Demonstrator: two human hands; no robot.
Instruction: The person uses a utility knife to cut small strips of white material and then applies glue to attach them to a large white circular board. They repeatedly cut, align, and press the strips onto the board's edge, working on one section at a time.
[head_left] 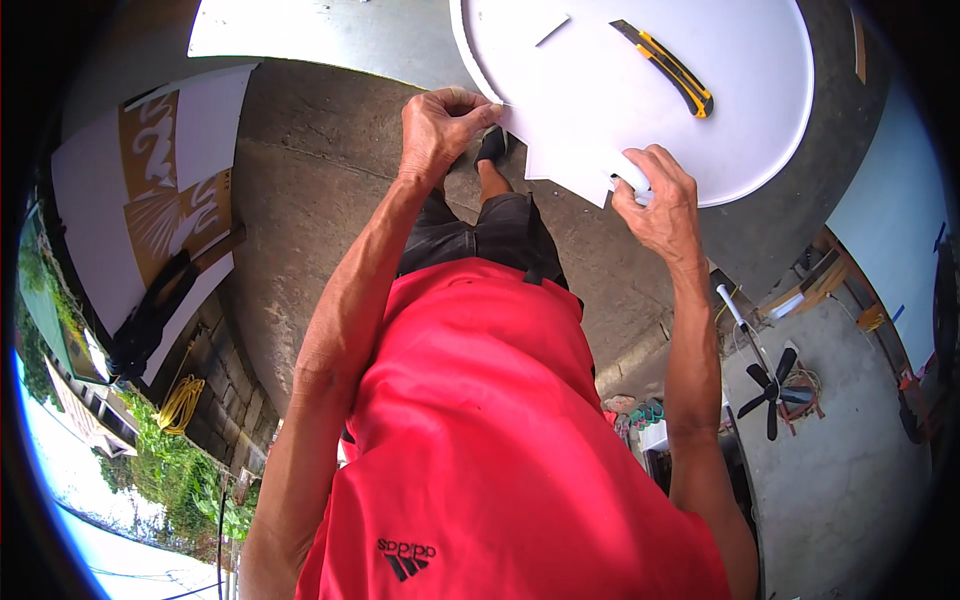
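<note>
At the left edge of a round white panel (740,140), my left hand (440,130) is closed in a pinch. Its fingertips meet at a thin white rim strip (478,68) that stands up along the panel's curve. My right hand (660,205) is curled around a smooth, rounded white object (630,172) near the panel's front edge; fingers hide much of it, and its kind cannot be made out. Between the hands, an angular white sheet (560,165) juts out toward me. On the panel lies a yellow and black utility knife (665,68) with its blade out.
A small dark-edged white piece (552,30) rests on the panel. Large white sheeting (300,35) extends at the far left. A board with brown and white patterns (170,170) stands at left. On the right, a black-bladed fan (770,392) stands on the concrete floor (830,480).
</note>
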